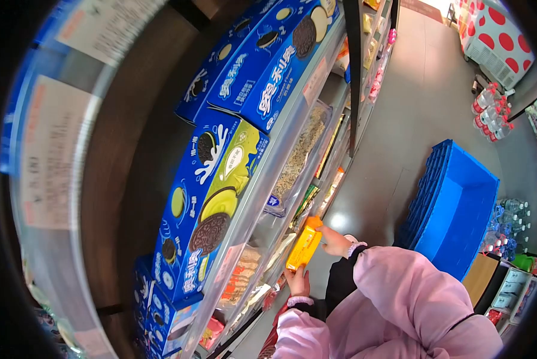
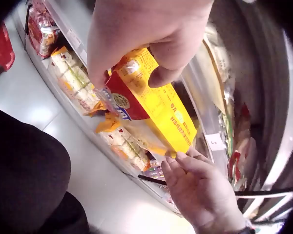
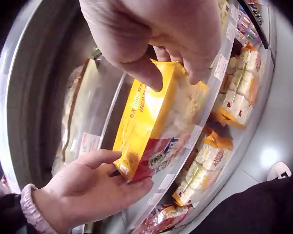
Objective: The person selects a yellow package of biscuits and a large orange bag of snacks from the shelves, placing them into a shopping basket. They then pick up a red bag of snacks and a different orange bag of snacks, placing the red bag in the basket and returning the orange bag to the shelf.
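Holding yellow pack (image 1: 305, 244) just beside shelf (image 1: 280, 149); pinched by red end (image 3: 154, 155) in left grip (image 1: 298, 281), by opposite end (image 3: 171, 73) in right grip (image 1: 338, 244). Probably light, slick-wrapped, soft, crushable inside. Best taken lightly by 2 ends, without squeezing the middle.

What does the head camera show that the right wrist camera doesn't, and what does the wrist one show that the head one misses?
Only the head view: the blue crate on the floor, the blue cookie boxes on the shelf, and the bottles with red caps.

Only the right wrist view: the red printed panel with a round emblem on the pack, and its clear side with pale contents inside.

Both: the yellow pack, held between the left hand and right hand.
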Motion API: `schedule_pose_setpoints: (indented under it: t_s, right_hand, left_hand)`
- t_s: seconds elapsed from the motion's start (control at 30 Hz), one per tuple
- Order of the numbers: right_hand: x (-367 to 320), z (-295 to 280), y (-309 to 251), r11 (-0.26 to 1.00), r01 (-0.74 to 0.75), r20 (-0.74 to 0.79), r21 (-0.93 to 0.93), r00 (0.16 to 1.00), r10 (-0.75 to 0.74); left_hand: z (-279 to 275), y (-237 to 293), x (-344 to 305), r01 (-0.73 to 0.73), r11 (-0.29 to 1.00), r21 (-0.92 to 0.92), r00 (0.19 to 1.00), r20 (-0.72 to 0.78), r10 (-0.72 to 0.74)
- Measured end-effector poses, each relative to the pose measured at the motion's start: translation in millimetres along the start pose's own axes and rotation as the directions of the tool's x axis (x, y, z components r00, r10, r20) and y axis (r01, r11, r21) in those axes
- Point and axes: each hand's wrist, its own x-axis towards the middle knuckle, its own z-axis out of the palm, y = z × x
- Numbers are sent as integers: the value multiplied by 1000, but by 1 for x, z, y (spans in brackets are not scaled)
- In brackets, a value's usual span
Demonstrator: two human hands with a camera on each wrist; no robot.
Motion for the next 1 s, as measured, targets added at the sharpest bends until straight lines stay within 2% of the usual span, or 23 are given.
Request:
schedule_pose_setpoints:
  t_s: [0.13, 0.23, 0.3, 0.37, 0.47, 0.57, 0.6, 0.73, 0.87, 1.0]
  right_hand:
    - [-51, -15, -20, 981, 48, 23, -188, 999, -44]
    - [-101, -34, -50, 932, -77, 129, -354, 983, 130]
    - [-137, -36, -58, 930, -33, 73, -366, 995, 65]
    - [-167, -51, -76, 941, -82, 138, -328, 981, 133]
    - [-205, -71, -91, 943, -87, 217, -321, 962, 163]
    - [-237, -91, -106, 943, -7, 200, -334, 977, 78]
    - [-246, -100, -114, 939, -30, 218, -343, 970, 110]
    - [-275, -120, -125, 944, 43, 171, -327, 985, 14]
    - [-298, -134, -163, 943, 31, 185, -330, 982, 33]
    - [-324, -130, -179, 957, 98, 194, -271, 980, -45]
  left_hand:
    - [-8, 4, -62, 54, 996, 75, 997, 50, -57]
    - [-11, 12, -114, 70, 984, 164, 991, 98, -87]
    - [-13, 10, -145, 77, 977, 199, 990, 104, -99]
    - [-33, -7, -164, 75, 946, 314, 981, 147, -126]
    - [-7, 11, -222, 128, 959, 251, 982, 101, -158]
    - [-16, -12, -248, 101, 954, 283, 988, 86, -130]
    - [-14, -10, -258, 106, 961, 256, 981, 132, -143]
    - [-3, 0, -299, 111, 959, 260, 975, 159, -156]
    - [-2, -2, -331, 9, 973, 230, 984, 172, -50]
    - [-19, -1, -357, -184, 956, 228, 961, 248, 126]
